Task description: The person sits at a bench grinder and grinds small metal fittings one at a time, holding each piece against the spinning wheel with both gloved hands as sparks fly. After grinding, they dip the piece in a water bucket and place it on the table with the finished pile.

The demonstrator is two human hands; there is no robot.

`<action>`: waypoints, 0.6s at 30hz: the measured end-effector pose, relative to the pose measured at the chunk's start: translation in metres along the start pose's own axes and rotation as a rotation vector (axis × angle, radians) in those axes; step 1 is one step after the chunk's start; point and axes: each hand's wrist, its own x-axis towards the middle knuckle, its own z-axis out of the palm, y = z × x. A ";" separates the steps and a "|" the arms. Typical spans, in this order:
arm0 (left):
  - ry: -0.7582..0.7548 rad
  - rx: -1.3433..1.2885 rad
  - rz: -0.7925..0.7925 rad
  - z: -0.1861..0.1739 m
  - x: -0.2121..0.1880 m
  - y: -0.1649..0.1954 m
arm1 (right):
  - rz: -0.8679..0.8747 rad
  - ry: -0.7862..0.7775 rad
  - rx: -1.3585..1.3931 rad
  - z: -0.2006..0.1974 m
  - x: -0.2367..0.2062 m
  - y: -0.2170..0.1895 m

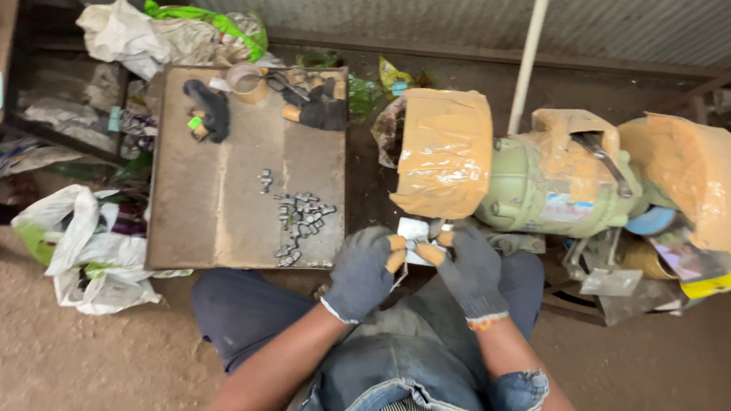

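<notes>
A dirt floor (699,388) lies below a corrugated wall (381,2). A taped green grinder (550,181) sits ahead, a board (211,185) with small metal bits (301,222) beside it. The left hand (362,270) and right hand (469,270), gloved, together pinch a small pale piece (414,248) just under the grinder.

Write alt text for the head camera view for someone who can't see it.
Two grey-gloved hands, left hand and right hand, pinch a small metal piece below a pale green bench grinder with taped cardboard guards. Left of them, a worn flat board holds a cluster of small grey metal parts.
</notes>
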 end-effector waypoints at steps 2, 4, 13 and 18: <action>-0.035 -0.033 0.067 0.001 -0.018 0.001 | -0.033 -0.029 -0.023 -0.004 -0.015 0.000; -0.126 -0.045 0.103 -0.003 -0.031 0.000 | -0.103 -0.076 -0.026 -0.008 -0.039 0.000; -0.136 0.645 -0.718 -0.047 -0.014 -0.064 | -0.084 -0.089 0.040 0.011 -0.084 0.006; -0.110 0.382 -0.765 -0.060 -0.012 -0.084 | -0.041 -0.139 0.023 -0.002 -0.076 -0.004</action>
